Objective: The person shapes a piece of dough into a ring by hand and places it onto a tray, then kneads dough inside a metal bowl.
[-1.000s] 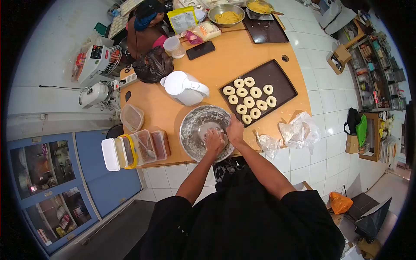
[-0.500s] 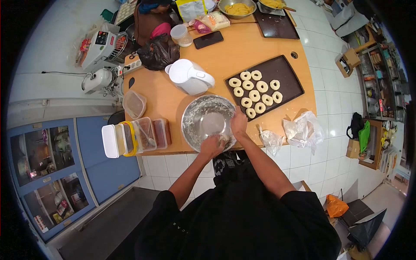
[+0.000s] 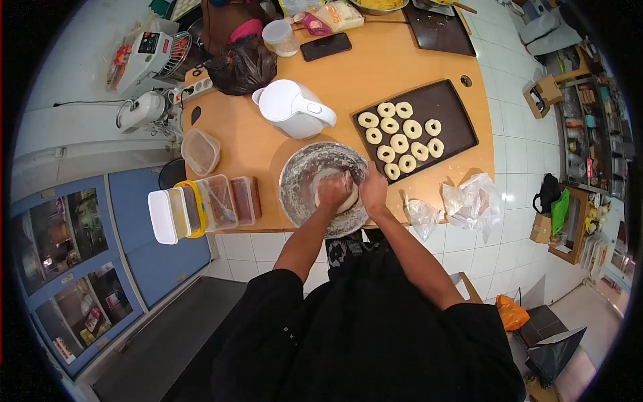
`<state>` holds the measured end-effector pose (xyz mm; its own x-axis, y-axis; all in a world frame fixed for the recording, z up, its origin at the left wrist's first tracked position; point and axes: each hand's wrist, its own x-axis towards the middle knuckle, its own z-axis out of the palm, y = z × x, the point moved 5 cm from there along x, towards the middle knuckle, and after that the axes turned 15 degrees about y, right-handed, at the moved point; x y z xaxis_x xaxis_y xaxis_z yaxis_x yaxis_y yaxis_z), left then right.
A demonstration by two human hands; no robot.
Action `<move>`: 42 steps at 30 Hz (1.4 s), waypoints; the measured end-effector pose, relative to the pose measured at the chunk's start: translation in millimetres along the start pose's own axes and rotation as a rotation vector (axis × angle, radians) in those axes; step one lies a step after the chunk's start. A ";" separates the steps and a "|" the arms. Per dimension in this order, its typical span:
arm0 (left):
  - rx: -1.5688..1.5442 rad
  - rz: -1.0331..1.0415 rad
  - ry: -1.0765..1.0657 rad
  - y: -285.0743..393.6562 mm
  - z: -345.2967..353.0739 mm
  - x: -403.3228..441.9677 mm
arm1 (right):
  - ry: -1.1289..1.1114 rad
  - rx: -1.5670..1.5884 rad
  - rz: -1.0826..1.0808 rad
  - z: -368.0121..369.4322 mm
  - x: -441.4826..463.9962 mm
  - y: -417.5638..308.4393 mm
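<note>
A metal mixing bowl, its inside smeared with flour and dough, stands at the table's near edge. Inside it, a pale lump of dough lies under my left hand, which is closed and pressed into it. My right hand grips the bowl's right rim, fingers wrapped around it. To the right of the bowl, a dark baking tray carries several raw dough rings. Just beyond the bowl stands a white electric kettle.
Lidded plastic containers line the near left edge. Clear plastic bags lie at the near right. Farther back are a phone, a black plastic bag and a second dark tray. Another person is at the far left.
My left hand has moved from the bowl's near side up to its middle, onto the dough. My right hand stays on the rim. The whole view has shifted slightly.
</note>
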<state>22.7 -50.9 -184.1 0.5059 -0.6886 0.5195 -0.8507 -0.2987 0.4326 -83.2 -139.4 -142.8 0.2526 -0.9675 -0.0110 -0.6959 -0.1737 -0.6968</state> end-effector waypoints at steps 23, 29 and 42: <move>-0.046 -0.194 -0.662 33.4 -57.4 -58.3 | -0.035 0.006 0.046 -0.3 4.5 -7.7; 0.164 -0.384 -1.145 57.7 -87.5 10.1 | -0.065 -0.026 0.024 3.1 3.6 -8.2; -0.076 -0.085 -0.506 20.7 -4.8 -36.9 | 0.033 0.040 -0.063 -2.3 1.6 -12.2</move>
<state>-12.8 -28.5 -190.8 0.4246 -0.9029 0.0673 -0.7874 -0.3316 0.5197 -75.8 -139.3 -132.7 0.2723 -0.9606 0.0564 -0.6517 -0.2273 -0.7237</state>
